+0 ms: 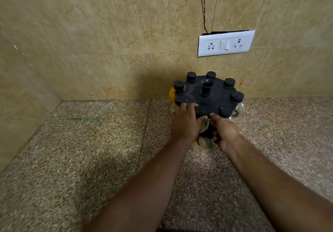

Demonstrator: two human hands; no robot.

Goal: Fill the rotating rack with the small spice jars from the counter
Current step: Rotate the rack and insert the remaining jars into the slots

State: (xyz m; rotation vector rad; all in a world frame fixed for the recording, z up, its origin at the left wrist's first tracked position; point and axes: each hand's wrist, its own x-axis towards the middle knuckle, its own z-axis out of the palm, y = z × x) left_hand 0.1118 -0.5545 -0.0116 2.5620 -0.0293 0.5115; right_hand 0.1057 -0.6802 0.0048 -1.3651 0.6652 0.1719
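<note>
Since the glass looks light, slick and breakable, the left hand curls round the neck of the near jar, at the front of the rack on the counter. Fingers of the right hand bend under the rack's top; what they grip, if anything, is hidden.

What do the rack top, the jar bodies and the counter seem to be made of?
Rack top: probably matte black plastic, moulded with a centre post. Jar bodies: clear and shiny, glass or plastic, I cannot tell which. Counter: polished speckled stone, likely granite.
</note>
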